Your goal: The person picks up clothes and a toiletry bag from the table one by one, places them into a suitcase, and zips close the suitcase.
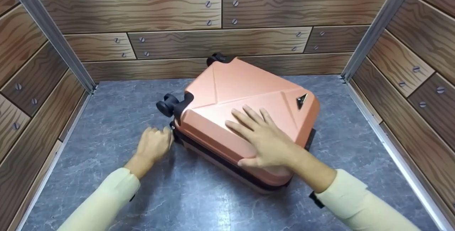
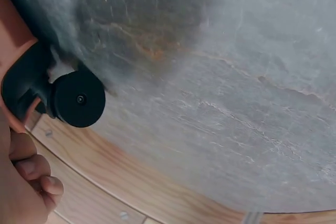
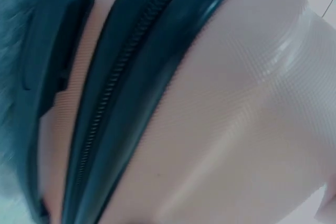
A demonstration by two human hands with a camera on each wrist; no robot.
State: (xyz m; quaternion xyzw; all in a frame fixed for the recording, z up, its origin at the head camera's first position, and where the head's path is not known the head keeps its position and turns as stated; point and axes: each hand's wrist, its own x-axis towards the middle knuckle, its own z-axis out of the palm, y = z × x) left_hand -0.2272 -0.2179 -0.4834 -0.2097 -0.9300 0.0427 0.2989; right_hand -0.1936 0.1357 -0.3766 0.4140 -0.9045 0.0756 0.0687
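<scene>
A rose-gold hard-shell suitcase (image 1: pixel 249 85) lies on its side panel on the floor, its wheels (image 1: pixel 169 105) pointing to the back left. Along its edge runs a black zipper band (image 1: pixel 220 161), whose teeth (image 3: pixel 113 85) show closed in the right wrist view. My left hand (image 1: pixel 154 144), fingers curled, pinches the zipper pull at the near wheel corner; the fingers mostly hide the pull. In the left wrist view this hand (image 2: pixel 29 182) sits beside a black wheel (image 2: pixel 80 99). My right hand (image 1: pixel 266 140) lies spread flat on the suitcase's upper shell.
Grey marbled flooring (image 1: pixel 106 117) surrounds the suitcase. Wood-patterned walls (image 1: pixel 177 12) with metal corner strips (image 1: pixel 380 21) enclose it at the back and on both sides. A black handle (image 3: pixel 44 45) projects from the suitcase's side in the right wrist view.
</scene>
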